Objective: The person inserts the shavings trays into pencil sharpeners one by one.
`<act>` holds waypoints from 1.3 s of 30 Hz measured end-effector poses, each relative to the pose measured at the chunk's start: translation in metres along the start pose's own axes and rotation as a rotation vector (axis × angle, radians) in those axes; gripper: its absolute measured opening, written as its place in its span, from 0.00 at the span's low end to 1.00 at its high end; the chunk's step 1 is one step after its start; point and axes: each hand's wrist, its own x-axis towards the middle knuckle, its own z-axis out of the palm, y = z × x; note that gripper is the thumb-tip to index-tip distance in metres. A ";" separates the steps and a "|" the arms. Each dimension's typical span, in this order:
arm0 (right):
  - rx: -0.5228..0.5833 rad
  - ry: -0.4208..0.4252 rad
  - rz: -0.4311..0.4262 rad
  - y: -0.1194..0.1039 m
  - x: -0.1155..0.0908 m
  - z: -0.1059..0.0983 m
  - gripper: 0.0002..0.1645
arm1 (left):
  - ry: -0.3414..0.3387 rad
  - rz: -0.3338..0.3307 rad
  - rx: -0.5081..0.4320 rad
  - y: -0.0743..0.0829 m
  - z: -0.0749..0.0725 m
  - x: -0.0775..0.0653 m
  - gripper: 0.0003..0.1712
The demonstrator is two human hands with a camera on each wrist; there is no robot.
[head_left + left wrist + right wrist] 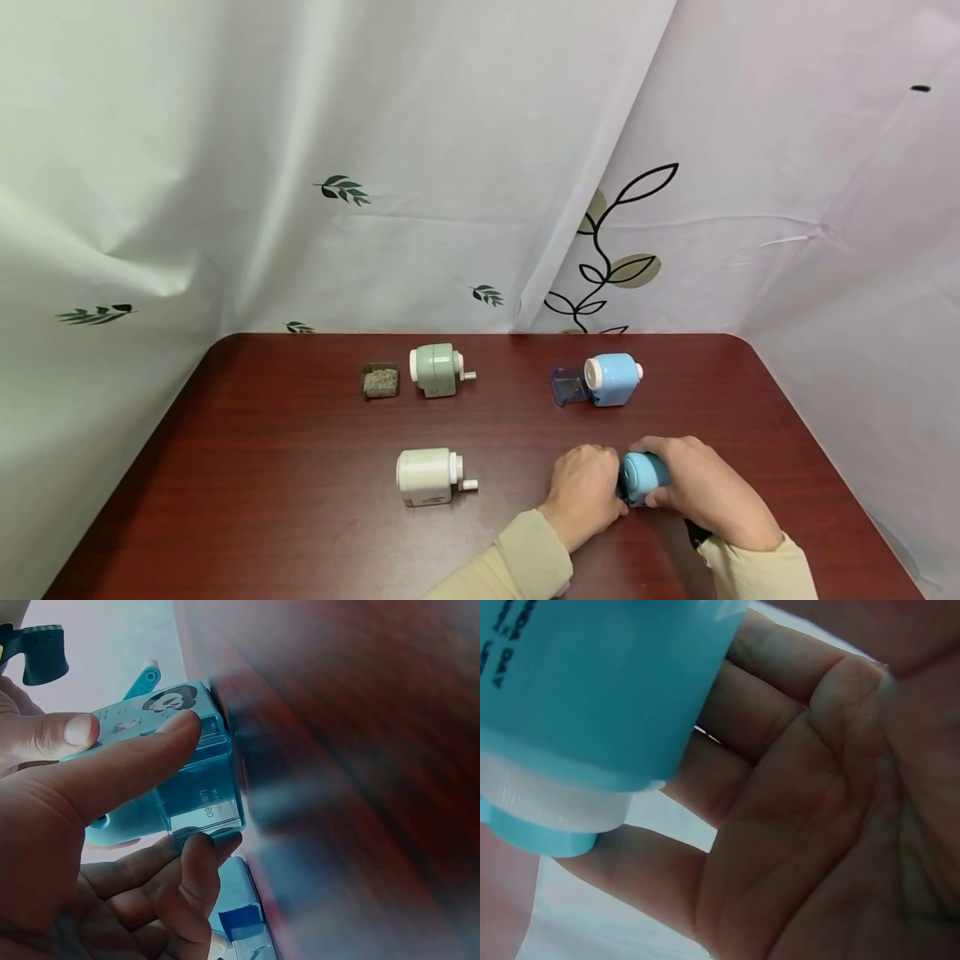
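Observation:
A turquoise crank pencil sharpener [647, 477] is between both hands at the front right of the table. My right hand [708, 487] grips its body, fingers and thumb on opposite sides; the right wrist view shows the turquoise body [600, 690] against the fingers. From the left, my left hand [587, 487] pinches the sharpener's clear shavings drawer [202, 802], thumb on one side and curled fingers on the other. The small crank [142, 681] sticks out at the far end of the body, past a panda print [171, 698].
Behind the hands stands a light blue sharpener [617, 380] with its clear blue drawer [568, 388] at its left. A green sharpener [435, 371] is farther left, beside a drawer of shavings [381, 382]. Nearer the front is a cream sharpener [426, 475]. A white curtain [450, 125] hangs behind the table.

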 end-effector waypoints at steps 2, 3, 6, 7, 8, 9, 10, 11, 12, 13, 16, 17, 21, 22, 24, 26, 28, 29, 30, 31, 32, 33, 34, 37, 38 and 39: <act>0.004 -0.009 0.011 -0.001 0.001 0.000 0.29 | 0.002 0.000 0.001 0.000 0.000 0.000 0.25; 0.006 -0.010 0.013 -0.001 0.001 0.000 0.29 | 0.006 0.000 0.003 0.000 0.001 0.000 0.25; 0.005 -0.009 0.014 -0.001 0.001 0.000 0.29 | 0.015 0.005 0.006 0.001 0.001 0.001 0.25; 0.004 -0.008 0.013 -0.001 0.001 0.000 0.29 | 0.016 0.007 0.006 0.001 0.001 0.001 0.25; 0.004 -0.006 0.011 -0.001 0.001 0.000 0.29 | 0.017 0.009 0.008 0.001 0.002 0.001 0.25; 0.003 -0.005 0.011 -0.001 0.001 0.000 0.29 | 0.015 0.009 0.007 0.001 0.002 0.001 0.25; 0.004 -0.006 0.012 -0.001 0.001 0.000 0.29 | 0.013 0.008 0.006 0.001 0.002 0.002 0.25; 0.003 -0.005 0.012 -0.001 0.001 0.000 0.29 | 0.011 0.008 0.006 0.001 0.002 0.002 0.25; 0.003 -0.004 0.011 -0.001 0.001 0.000 0.30 | 0.007 0.007 0.006 0.002 0.002 0.002 0.25; 0.003 -0.003 0.011 0.000 0.000 0.000 0.30 | 0.004 0.005 0.003 0.002 0.002 0.002 0.25; -0.004 0.006 0.007 0.000 -0.001 0.000 0.30 | -0.001 0.003 0.000 0.003 0.003 0.003 0.25; -0.006 0.008 0.005 0.000 -0.001 0.000 0.30 | -0.002 0.004 0.001 0.004 0.003 0.003 0.25; -0.005 0.001 0.010 0.000 -0.001 0.000 0.30 | -0.001 0.003 0.016 0.005 0.003 0.004 0.26; -0.002 -0.002 0.012 0.000 0.000 -0.001 0.29 | 0.002 0.003 0.021 0.006 0.003 0.004 0.26; 0.003 -0.005 0.015 0.000 0.000 -0.001 0.29 | 0.010 0.003 0.029 0.006 0.002 0.004 0.26; 0.007 -0.009 0.016 0.000 0.001 -0.001 0.29 | 0.015 0.001 0.032 0.007 0.002 0.004 0.27; 0.012 -0.014 0.018 0.000 0.002 -0.001 0.29 | 0.017 -0.003 0.030 0.007 0.002 0.005 0.27; 0.014 -0.017 0.020 0.000 0.002 -0.001 0.29 | 0.016 -0.005 0.027 0.007 0.002 0.005 0.27; 0.015 -0.018 0.022 0.000 0.002 -0.001 0.29 | 0.015 -0.007 0.023 0.007 0.002 0.005 0.27; 0.018 -0.021 0.025 0.000 0.002 -0.001 0.29 | 0.012 -0.010 0.019 0.008 0.002 0.005 0.27; 0.019 -0.022 0.027 0.000 0.002 -0.001 0.29 | 0.009 -0.013 0.015 0.008 0.002 0.006 0.27; 0.020 -0.022 0.028 0.000 0.002 -0.001 0.29 | 0.006 -0.016 0.009 0.008 0.002 0.006 0.27; 0.020 -0.022 0.028 0.000 0.002 -0.001 0.29 | 0.003 -0.018 0.005 0.008 0.002 0.006 0.27; 0.019 -0.022 0.028 0.000 0.001 0.000 0.30 | -0.001 -0.025 -0.003 0.009 0.002 0.007 0.27; 0.020 -0.024 0.028 0.000 0.001 0.000 0.30 | -0.003 -0.027 -0.004 0.009 0.002 0.007 0.26; 0.020 -0.023 0.028 0.000 0.001 0.000 0.30 | -0.003 -0.029 -0.004 0.010 0.002 0.008 0.26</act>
